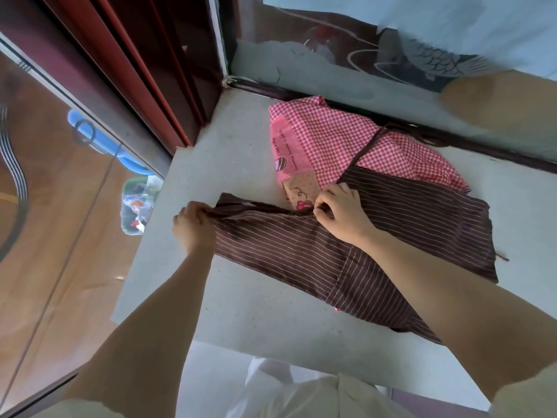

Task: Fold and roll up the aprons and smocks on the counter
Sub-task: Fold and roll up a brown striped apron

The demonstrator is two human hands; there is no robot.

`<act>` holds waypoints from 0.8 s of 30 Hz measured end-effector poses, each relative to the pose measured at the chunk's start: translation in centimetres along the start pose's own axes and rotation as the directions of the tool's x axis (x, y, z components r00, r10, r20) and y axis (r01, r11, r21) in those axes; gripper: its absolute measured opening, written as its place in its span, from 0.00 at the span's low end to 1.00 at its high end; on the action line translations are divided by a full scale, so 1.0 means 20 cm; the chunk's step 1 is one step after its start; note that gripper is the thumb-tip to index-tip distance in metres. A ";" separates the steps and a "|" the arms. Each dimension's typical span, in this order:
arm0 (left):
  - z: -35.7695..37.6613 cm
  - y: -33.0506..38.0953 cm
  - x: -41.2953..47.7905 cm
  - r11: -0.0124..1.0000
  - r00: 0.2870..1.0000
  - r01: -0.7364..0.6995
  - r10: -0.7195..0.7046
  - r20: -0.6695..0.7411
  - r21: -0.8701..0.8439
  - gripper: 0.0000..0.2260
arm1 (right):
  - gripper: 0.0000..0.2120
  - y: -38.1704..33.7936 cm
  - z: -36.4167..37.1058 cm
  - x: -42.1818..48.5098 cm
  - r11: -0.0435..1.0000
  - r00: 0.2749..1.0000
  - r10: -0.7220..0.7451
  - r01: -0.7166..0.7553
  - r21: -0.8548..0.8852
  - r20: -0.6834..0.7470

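Head view looks down on a pale, finely speckled tabletop (241, 312) with a matte, stone-like face and a straight near edge; below it at 6 o'clock shows the person's cream clothing (301, 396). Across the middle of the tabletop lies the brown apron (286, 248), thin woven cloth with narrow white stripes, spread flat from 9 o'clock toward 3 o'clock, with a patch (370, 291) at 5 o'clock whose stripes run the other way. The left grip (191, 226) is clenched round the apron's bunched, twisted corner at 9 o'clock. The right grip (342, 214), near the centre, pinches the apron's far edge between curled fingers and thumb. Beyond it, partly under the brown cloth, lies the gingham apron (337, 140), red-and-white check, rumpled, with a pink printed band (286, 149) along its 9 o'clock side and a dark tie (373, 143) trailing across it toward 2 o'clock. At 10 o'clock a glossy red-brown frame (156, 70) meets the tabletop's corner. Through the glass pane (60, 206) at 9 o'clock show a wood-toned floor, a blue plastic object (99, 137) and a clear bag (137, 206). At 1 o'clock stands a frosted panel (422, 58) etched with a scaled fish.
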State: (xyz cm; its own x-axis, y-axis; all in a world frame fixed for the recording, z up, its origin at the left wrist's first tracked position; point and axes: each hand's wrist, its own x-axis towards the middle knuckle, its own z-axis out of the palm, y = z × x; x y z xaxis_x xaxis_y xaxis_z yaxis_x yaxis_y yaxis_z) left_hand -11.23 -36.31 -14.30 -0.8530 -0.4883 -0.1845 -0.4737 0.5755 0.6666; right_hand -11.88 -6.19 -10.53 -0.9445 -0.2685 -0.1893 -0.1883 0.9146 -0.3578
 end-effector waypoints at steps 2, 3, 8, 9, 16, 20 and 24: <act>0.00 -0.01 0.01 0.998 0.997 0.055 -0.055 0.050 0.006 0.11 | 0.06 0.01 0.02 0.01 0.999 1.000 0.011 -0.011 -0.039 0.006; 0.00 -0.01 0.01 0.997 0.991 0.068 -0.070 0.110 0.025 0.12 | 0.07 0.01 0.03 0.01 0.998 1.000 0.011 -0.010 -0.060 0.008; 0.01 -0.04 0.05 0.955 0.937 -0.006 -0.098 0.336 0.296 0.24 | 0.13 0.00 0.05 0.04 0.990 1.000 0.008 -0.009 -0.140 -0.010; 0.01 -0.04 0.06 0.939 0.929 -0.033 -0.097 0.357 0.343 0.22 | 0.16 0.00 0.05 0.05 0.988 1.000 0.000 -0.001 -0.155 -0.005; -0.06 0.00 0.00 0.995 0.950 0.097 -0.085 0.301 -0.023 0.06 | 0.22 -0.03 0.04 0.07 0.972 0.996 -0.031 0.010 -0.234 -0.085; -0.14 -0.01 -0.04 0.980 0.948 0.140 -0.091 0.307 -0.144 0.06 | 0.18 -0.08 0.05 0.08 0.960 0.999 -0.051 0.044 -0.278 -0.019; -0.20 -0.07 -0.08 0.984 0.958 0.123 -0.084 0.276 -0.125 0.08 | 0.12 -0.16 0.06 0.08 0.939 0.993 -0.091 0.060 -0.339 -0.075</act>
State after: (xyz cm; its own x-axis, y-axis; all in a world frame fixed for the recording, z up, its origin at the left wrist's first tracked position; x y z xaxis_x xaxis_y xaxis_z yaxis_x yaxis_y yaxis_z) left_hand -8.44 -38.95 -12.11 -0.8373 -0.3352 -0.4320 -0.5435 0.4244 0.7242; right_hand -12.44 -9.89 -10.76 -0.9410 -0.3270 -0.0867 -0.3250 0.9450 -0.0370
